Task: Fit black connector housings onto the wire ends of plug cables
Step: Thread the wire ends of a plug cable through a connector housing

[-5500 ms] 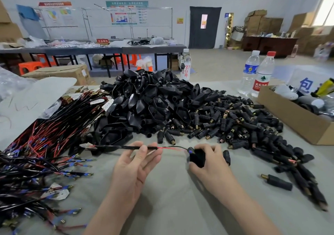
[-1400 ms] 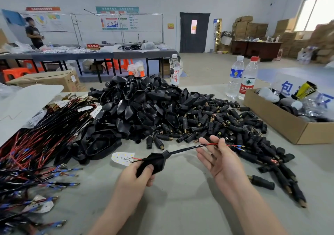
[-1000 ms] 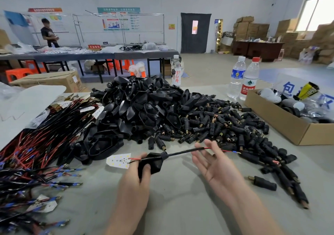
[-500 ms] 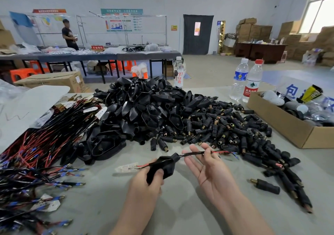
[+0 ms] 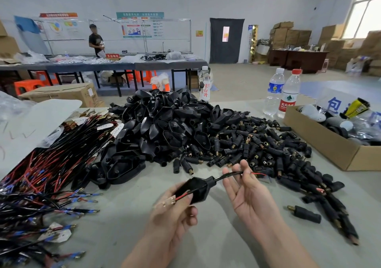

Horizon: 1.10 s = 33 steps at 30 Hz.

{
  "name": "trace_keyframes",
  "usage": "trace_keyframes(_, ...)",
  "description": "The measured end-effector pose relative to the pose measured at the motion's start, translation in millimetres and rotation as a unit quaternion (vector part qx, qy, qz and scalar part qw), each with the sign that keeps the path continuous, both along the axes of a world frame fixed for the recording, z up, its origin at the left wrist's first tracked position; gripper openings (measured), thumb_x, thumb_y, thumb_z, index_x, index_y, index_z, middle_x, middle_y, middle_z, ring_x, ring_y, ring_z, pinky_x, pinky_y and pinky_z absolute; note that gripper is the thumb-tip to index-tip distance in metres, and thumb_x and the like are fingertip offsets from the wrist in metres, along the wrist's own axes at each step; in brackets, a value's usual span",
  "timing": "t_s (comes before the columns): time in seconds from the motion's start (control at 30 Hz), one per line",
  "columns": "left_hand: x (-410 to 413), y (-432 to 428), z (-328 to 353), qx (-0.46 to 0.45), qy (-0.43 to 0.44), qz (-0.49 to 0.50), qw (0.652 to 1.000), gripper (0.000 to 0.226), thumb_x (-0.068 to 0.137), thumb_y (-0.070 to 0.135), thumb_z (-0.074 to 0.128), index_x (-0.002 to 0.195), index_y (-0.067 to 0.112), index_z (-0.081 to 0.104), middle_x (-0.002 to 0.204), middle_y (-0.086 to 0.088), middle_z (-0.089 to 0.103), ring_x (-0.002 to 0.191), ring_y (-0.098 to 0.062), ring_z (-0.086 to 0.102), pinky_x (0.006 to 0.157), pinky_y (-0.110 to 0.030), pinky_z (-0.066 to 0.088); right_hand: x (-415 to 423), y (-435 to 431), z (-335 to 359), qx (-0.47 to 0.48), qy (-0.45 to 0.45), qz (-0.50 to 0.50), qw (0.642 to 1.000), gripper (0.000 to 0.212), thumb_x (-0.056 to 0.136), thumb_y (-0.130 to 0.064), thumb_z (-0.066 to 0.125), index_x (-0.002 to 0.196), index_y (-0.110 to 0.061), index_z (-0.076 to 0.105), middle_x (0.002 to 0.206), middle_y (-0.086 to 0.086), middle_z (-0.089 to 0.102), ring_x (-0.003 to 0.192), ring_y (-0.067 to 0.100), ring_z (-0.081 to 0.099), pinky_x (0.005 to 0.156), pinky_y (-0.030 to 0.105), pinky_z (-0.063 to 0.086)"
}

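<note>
My left hand (image 5: 173, 216) grips a black connector housing (image 5: 195, 187) threaded on a thin black cable (image 5: 228, 176). Red and black wires with a small terminal piece (image 5: 168, 202) stick out of the housing's wide end, over my left fingers. My right hand (image 5: 249, 197) is palm up with straight fingers, and the cable's free end with its red wire (image 5: 257, 173) lies across the fingertips. A big pile of black housings (image 5: 165, 127) sits at mid table. Small black barrel plugs (image 5: 257, 148) spread to its right. Bundled red and black cables (image 5: 51, 164) lie at the left.
A cardboard box (image 5: 329, 144) of mixed items stands at the right edge, with two water bottles (image 5: 282, 94) behind it. One loose plug (image 5: 305, 216) lies right of my right hand. A person (image 5: 95, 40) stands at a far table. A white sheet (image 5: 31, 127) covers the left.
My left hand has carried the housing to the right and turned it, so the wires and terminal now point toward me. The right hand stays open under the cable end.
</note>
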State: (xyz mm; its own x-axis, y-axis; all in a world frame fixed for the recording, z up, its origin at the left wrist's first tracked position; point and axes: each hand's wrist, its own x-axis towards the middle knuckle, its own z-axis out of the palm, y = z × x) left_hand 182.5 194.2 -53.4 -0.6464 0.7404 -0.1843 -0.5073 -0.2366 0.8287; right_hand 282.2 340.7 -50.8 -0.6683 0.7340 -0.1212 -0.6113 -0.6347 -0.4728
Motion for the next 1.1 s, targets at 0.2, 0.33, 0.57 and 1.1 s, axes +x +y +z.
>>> trace_keyframes(0.2, -14.7, -9.1, -1.3, 0.001, 0.000, 0.020, 1.000, 0.022, 0.096, -0.003, 0.052, 0.117, -0.006, 0.058, 0.080, -0.014, 0.071, 0.057, -0.017, 0.060, 0.050, -0.024, 0.052, 11.0, 14.8, -1.6, 0.005, -0.030, -0.072, 0.997, 0.024, 0.107, -0.021, 0.036, 0.104, -0.019, 0.060, 0.078, 0.002, 0.073, 0.081, 0.028, 0.076, 0.058, 0.033, 0.061)
trace_keyframes(0.33, -21.9, -11.0, -1.2, 0.005, -0.027, 0.023, 0.999, 0.023, 0.097, -0.004, 0.050, 0.117, -0.002, 0.061, 0.079, -0.016, 0.070, 0.056, -0.018, 0.061, 0.050, -0.025, 0.053, 12.4, 17.4, -1.3, 0.031, -0.043, -0.073, 0.996, 0.027, 0.107, -0.022, 0.036, 0.112, -0.021, 0.062, 0.085, 0.003, 0.075, 0.087, 0.029, 0.075, 0.062, 0.033, 0.061)
trace_keyframes(0.57, -25.0, -9.6, -3.5, 0.009, -0.034, 0.022, 0.999, 0.030, 0.096, -0.005, 0.049, 0.117, 0.009, 0.066, 0.085, -0.019, 0.071, 0.056, -0.020, 0.063, 0.048, -0.027, 0.054, 20.7, 25.9, 6.8, 0.099, -0.044, -0.092, 0.990, 0.029, 0.105, -0.028, 0.040, 0.123, -0.023, 0.062, 0.099, 0.005, 0.075, 0.099, 0.030, 0.073, 0.070, 0.033, 0.061)
trace_keyframes(1.1, -19.3, -8.4, -8.8, -0.059, 0.146, 0.051, 0.986, 0.027, 0.100, 0.002, 0.052, 0.111, 0.021, 0.068, 0.100, -0.008, 0.075, 0.075, -0.025, 0.070, 0.058, -0.034, 0.056, -13.3, -29.6, -7.8, 0.289, -0.226, 0.028, 0.930, 0.032, 0.087, -0.036, 0.063, 0.105, -0.010, 0.067, 0.099, 0.006, 0.077, 0.089, 0.027, 0.075, 0.064, 0.028, 0.059)
